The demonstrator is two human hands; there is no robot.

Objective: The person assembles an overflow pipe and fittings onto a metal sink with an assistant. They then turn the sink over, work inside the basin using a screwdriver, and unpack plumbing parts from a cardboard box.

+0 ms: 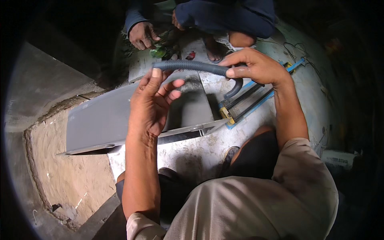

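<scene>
White tiled floor, smeared with dirt, spreads under the scene, seen from above by a person whose beige shirt fills the lower part of the view. At the left, a bare strip of brown earth runs beside the tiles. A large flat grey panel lies in the middle, reaching across both; its near edge is raised, with a dark gap beneath.

Beyond the panel, at the top, a co-worker in dark blue trousers crouches, with a bare foot on the floor. To the right of the panel, a long tool with dark rails, blue edges and yellow end pieces lies slantwise on the tiles.

The person's two hands are well apart, both gripping one dark grey ribbed hose, held up in front of the body, above the panel's far part. The left hand pinches its left end, thumb on top, the other fingers loosely curled. The right hand clasps its right part between thumb and fingers. A curved dark length hangs below the right hand; whether it belongs to the hose is hidden.

Smallest are a shiny green item near the co-worker's lowered hand, and a red scrap.
</scene>
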